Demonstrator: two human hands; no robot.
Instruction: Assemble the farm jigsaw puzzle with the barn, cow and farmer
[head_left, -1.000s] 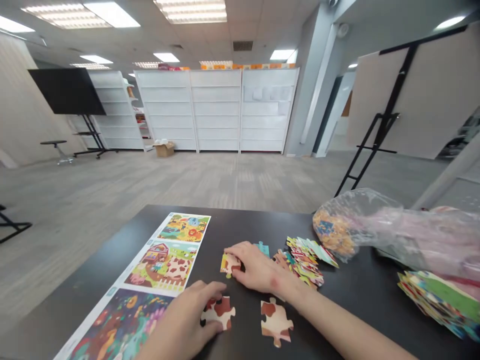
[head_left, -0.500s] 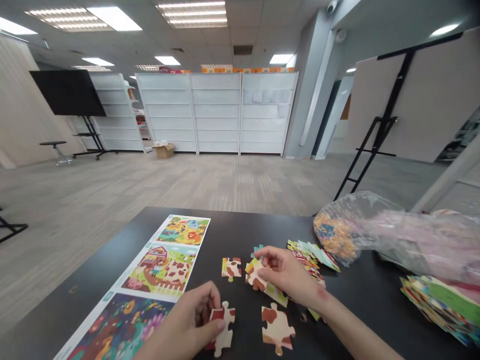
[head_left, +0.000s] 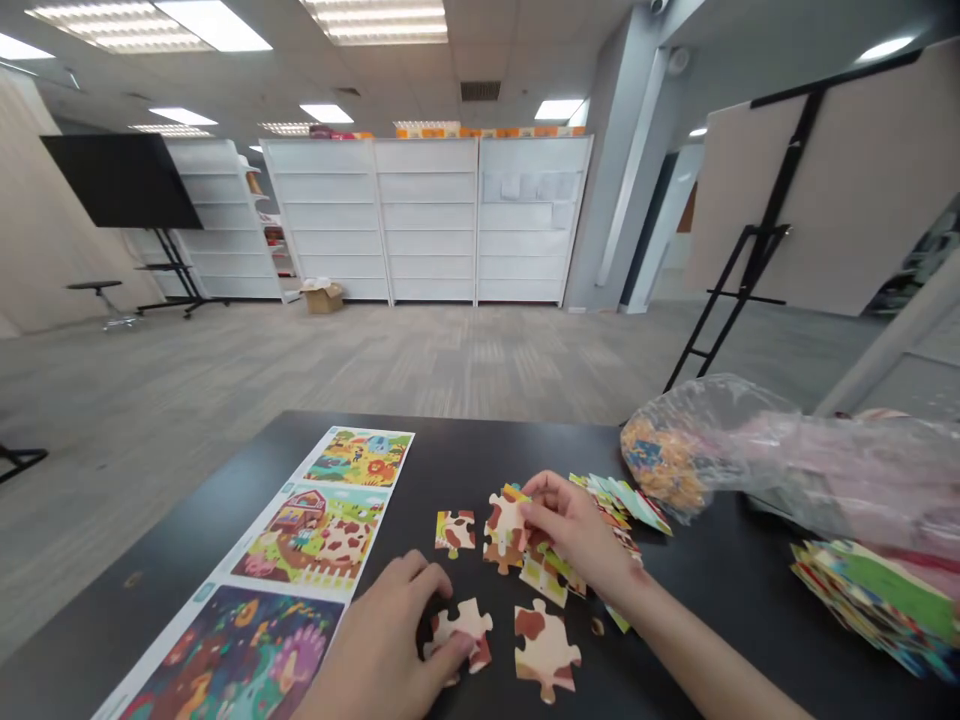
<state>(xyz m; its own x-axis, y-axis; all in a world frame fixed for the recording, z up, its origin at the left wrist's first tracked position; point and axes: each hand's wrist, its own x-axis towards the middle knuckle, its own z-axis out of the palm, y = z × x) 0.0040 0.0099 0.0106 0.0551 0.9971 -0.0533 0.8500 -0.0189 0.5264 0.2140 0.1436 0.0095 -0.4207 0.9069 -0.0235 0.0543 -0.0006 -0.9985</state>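
My left hand (head_left: 397, 640) pinches a brown-and-cream puzzle piece (head_left: 463, 630) low over the black table, its thumb on the piece's lower edge. My right hand (head_left: 574, 530) grips a cream piece with brown patches (head_left: 505, 530) between thumb and fingers, tilted up. Just below that hand, green and yellow pieces (head_left: 544, 575) lie in a loose group. A large cow-patterned piece (head_left: 546, 650) rests flat between my hands, nearer to me. Farther left, a small yellow-edged piece (head_left: 455, 531) lies by itself.
A printed sheet with three pictures (head_left: 307, 535) lies on the left of the black table (head_left: 225, 490). Right of my right hand are a pile of pieces (head_left: 622, 500), a plastic bag (head_left: 667, 455) and a stack of colourful pieces (head_left: 877, 600).
The piece in my left hand has turned and shifted, and now shows more of its patches. My right hand has lifted a cream piece from the group, leaving green pieces below. The view has shifted slightly.
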